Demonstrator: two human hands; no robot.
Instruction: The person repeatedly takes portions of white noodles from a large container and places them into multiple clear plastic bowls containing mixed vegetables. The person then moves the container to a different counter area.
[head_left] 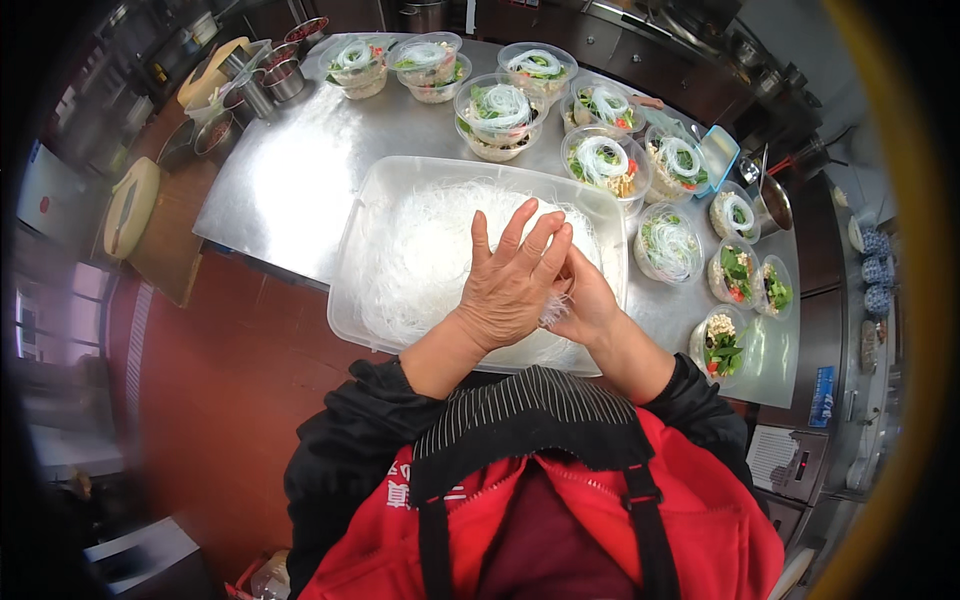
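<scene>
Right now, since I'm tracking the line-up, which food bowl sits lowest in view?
The bowl at the lower right of the table; all the others sit higher.

A red garment covers the person's shoulders and chest, with long black sleeves that look slightly creased and end short of the wrists. Small white markings sit on the left chest. Over it hangs a black bib with thin white pinstripes and a plain black border along its curved edge; a black strap runs from each corner, the right one with a dark buckle. Dark maroon cloth shows at the middle. The left hand and right hand are bare.
</scene>
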